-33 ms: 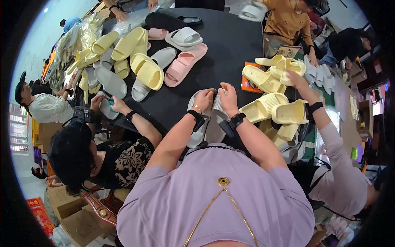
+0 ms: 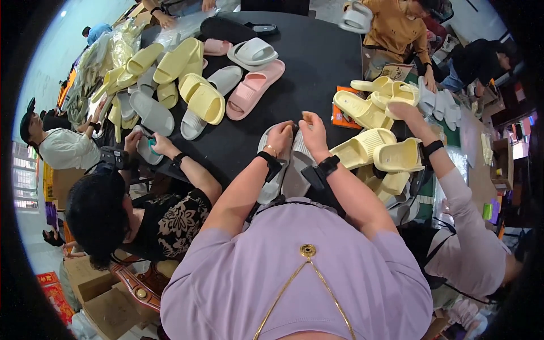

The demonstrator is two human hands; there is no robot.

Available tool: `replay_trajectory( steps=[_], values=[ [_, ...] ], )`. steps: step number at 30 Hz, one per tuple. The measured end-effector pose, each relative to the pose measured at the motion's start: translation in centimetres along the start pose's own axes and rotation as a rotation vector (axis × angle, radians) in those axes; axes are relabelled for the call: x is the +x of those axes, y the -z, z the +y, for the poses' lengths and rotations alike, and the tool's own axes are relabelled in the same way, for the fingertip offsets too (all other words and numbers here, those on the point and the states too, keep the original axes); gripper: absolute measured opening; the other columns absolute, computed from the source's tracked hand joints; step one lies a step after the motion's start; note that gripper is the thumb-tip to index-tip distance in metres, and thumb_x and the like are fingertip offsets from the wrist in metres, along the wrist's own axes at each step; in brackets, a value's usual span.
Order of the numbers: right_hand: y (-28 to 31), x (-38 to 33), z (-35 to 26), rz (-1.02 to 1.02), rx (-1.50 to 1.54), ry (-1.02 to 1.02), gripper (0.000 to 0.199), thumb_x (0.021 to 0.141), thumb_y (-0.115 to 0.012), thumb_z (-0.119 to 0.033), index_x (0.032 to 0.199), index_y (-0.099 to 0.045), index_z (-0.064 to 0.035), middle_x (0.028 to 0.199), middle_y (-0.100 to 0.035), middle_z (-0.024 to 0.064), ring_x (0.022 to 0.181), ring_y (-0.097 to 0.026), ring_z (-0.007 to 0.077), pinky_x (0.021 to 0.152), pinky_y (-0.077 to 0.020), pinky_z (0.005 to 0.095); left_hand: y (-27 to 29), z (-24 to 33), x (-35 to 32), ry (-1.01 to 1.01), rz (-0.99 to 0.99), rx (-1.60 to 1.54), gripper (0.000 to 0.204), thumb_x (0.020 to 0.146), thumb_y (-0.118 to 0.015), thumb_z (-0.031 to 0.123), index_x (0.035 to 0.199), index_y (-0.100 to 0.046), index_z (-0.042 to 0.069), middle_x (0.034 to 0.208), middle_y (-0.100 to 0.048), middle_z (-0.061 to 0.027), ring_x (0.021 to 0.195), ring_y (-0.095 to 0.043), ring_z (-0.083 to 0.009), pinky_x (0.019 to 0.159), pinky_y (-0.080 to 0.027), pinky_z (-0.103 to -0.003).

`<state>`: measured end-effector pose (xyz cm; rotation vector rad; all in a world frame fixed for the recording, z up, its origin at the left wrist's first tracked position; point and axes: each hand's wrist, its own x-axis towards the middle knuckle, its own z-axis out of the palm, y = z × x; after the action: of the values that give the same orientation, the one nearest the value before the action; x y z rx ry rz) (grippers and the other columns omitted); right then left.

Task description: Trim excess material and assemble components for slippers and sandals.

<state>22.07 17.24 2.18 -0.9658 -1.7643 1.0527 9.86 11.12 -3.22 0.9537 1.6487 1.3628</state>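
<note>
A pair of grey slippers stands before me at the table's near edge, a left slipper (image 2: 268, 188) and a right slipper (image 2: 296, 171) side by side. My left hand (image 2: 279, 139) is closed over the toe part of the left one, fingertips curled inward. Close beside it, my right hand (image 2: 314, 136) is above the toe of the right slipper, with thumb and fingers drawn together. Between the two hands the fingertips almost meet. Whatever my right fingers pinch is too small or hidden to make out.
Yellow, grey and pink slippers (image 2: 255, 90) cover the far left of the black table (image 2: 317, 62). Yellow slippers (image 2: 362, 147) are piled on my right, where a co-worker's hand (image 2: 403, 111) reaches in. On my left a co-worker holds a grey slipper (image 2: 148, 148) and a green-handled tool.
My hands stay almost in place, with only a slight shift of the right fingers. The pale slipper held up at the far right has moved a little to the right and turned.
</note>
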Motion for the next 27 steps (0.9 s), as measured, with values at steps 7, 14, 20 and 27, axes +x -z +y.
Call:
replay_trajectory(
  steps=[7,14,20,27],
  values=[
    [8.8,-0.7,-27.1,-1.194,0.627,0.266,0.018,0.085,-0.055,-0.011,0.097,-0.062,0.0014,0.084,-0.065,0.0077,0.076,-0.061,0.0135,0.068,-0.0486,0.0274,-2.2,4.0,-2.4,0.04,0.123,0.108,0.033,0.087,-0.055,0.016,0.115,-0.057,-0.001,0.103,-0.063,-0.0068,0.09,-0.058,-0.0142,0.081,-0.045,-0.026],
    [10.6,-6.2,-33.9,-1.836,0.63,0.631,0.02,0.075,-0.061,-0.018,0.083,-0.063,0.0004,0.078,-0.063,0.0133,0.071,-0.059,0.0203,0.064,-0.0461,0.0339,0.4,-2.7,-0.9,-0.02,0.064,0.117,0.03,0.085,-0.058,0.015,0.11,-0.06,-0.002,0.101,-0.064,-0.0074,0.091,-0.06,-0.0145,0.081,-0.047,-0.027],
    [12.7,-6.7,-34.3,-1.624,0.477,0.593,0.02,0.075,-0.06,-0.018,0.083,-0.063,0.0,0.078,-0.062,0.0132,0.071,-0.059,0.0207,0.063,-0.0457,0.0343,-1.6,0.3,-0.2,-0.013,0.013,0.201,0.026,0.084,-0.057,0.011,0.105,-0.062,-0.002,0.1,-0.064,-0.0088,0.092,-0.06,-0.0163,0.082,-0.046,-0.027],
    [13.8,-8.8,-35.0,-1.456,0.383,0.578,0.019,0.076,-0.058,-0.018,0.082,-0.063,-0.0005,0.078,-0.062,0.013,0.071,-0.058,0.0213,0.063,-0.0453,0.0346,0.2,-3.1,0.3,-0.022,0.021,0.022,0.025,0.086,-0.054,0.009,0.107,-0.06,-0.003,0.1,-0.063,-0.0094,0.087,-0.06,-0.016,0.078,-0.048,-0.026]
  ],
)
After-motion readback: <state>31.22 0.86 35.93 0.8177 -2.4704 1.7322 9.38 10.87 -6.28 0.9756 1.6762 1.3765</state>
